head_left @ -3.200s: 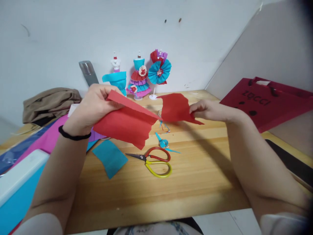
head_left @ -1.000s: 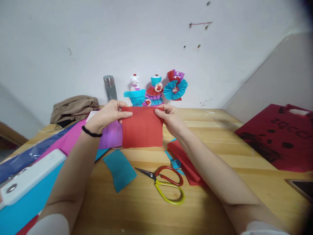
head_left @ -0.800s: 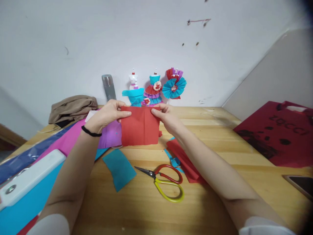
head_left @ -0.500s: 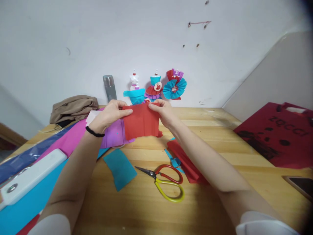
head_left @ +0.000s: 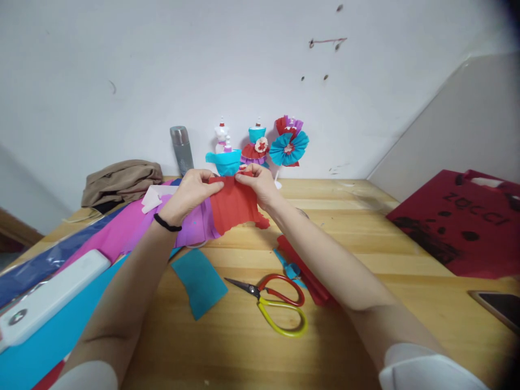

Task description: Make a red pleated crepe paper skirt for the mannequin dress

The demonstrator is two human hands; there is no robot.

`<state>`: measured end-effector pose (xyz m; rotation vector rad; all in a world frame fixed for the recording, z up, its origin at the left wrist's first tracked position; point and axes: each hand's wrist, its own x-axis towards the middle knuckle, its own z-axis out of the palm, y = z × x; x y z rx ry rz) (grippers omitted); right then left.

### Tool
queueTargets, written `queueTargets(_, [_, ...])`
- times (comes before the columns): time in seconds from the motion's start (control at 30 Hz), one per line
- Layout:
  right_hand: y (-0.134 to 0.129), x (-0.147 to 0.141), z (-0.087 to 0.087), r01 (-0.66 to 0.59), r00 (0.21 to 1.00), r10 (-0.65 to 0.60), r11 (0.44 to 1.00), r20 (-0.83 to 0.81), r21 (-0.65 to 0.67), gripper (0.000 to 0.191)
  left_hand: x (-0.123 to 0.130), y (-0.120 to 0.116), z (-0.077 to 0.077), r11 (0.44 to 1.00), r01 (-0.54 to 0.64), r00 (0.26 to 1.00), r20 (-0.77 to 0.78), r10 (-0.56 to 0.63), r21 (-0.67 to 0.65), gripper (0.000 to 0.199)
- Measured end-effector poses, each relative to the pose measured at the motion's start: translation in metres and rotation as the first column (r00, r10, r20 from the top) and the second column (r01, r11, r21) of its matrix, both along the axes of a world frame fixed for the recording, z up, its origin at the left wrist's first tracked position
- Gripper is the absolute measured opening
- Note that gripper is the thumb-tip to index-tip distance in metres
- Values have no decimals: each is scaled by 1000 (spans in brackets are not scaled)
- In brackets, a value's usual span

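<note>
between both hands (head_left: 190, 192) (head_left: 262, 186), red sheet (head_left: 234, 205)

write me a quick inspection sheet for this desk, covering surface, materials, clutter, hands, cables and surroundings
Surface: wooden table, light, visible grain.
Materials: red sheet, uneven lower edge; scissors lying beside a teal piece.
Clutter: brown cloth bunched at left; blue scraps near the scissors.
Hands: left hand and right hand both pinch the red sheet near its upper edge.
Cables: no definite cable seen; a thin pale strand by the cloth is unclear.
Surroundings: wall with dark spots; red bag at right.
</note>
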<state>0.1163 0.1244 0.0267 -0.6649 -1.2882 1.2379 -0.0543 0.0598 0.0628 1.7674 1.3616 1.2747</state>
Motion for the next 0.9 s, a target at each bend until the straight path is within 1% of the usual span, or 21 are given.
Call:
queueTargets(0.2, [-13,0,1,77,996,-82,991,43,111,32,4,6,-7,999,30,997,71,-33,46,18])
queueTargets(0.33, [-20,4,1,124,987,-137,980,79,153,28,6,5,-8,998,67,991,115,-68,12,20])
queueTargets(0.43, [-26,10,0,131,986,-145,980,82,152,29,9,4,-9,995,97,985,144,-92,-27,22])
queueTargets(0.53, [-32,19,-1,131,986,-143,982,87,133,30,13,2,-9,992,124,981,157,-118,-34,23])
queueTargets(0.7, [-42,30,-1,156,975,-172,981,140,118,24,19,-2,-8,983,174,968,193,-160,-56,24])
queueTargets(0.8, [-44,33,-1,169,974,-184,979,129,113,23,21,-4,-6,984,166,975,163,-154,-60,24])
queueTargets(0.9, [-44,36,-1,158,978,-170,982,122,100,23,19,-5,-4,984,168,975,156,-157,-56,21])
